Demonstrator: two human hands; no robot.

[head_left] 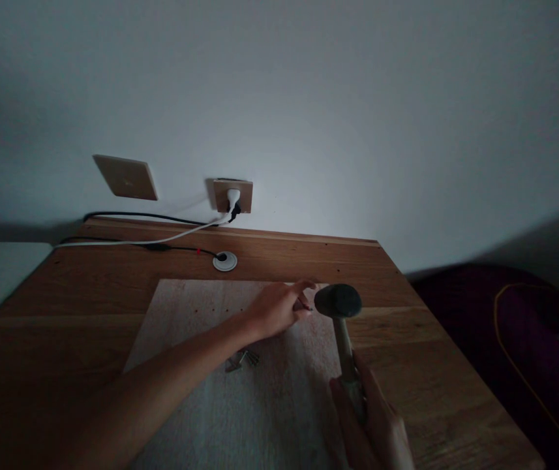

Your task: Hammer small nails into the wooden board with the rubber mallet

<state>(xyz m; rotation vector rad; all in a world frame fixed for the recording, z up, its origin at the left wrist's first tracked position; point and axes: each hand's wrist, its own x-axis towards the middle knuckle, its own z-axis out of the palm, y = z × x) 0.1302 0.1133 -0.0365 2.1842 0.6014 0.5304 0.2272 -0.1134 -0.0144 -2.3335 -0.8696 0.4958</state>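
A pale wooden board (201,339) lies flat on the brown desk (64,307). My left hand (279,310) rests on the board's far right part, fingers pinched on a small nail (307,307) held against the wood. My right hand (374,424) grips the wooden handle of a hammer (338,307). The hammer's dark head sits right beside the pinched nail, close to the fingertips. Several loose nails (242,360) lie on the board under my left forearm. A row of small dark dots runs across the board's far part.
A wall socket (233,196) with a white and a black plug sits above the desk's far edge; cables run left along it. A round cable grommet (225,261) lies behind the board. A blank wall plate (126,177) hangs at left. Dark purple fabric (528,352) lies right of the desk.
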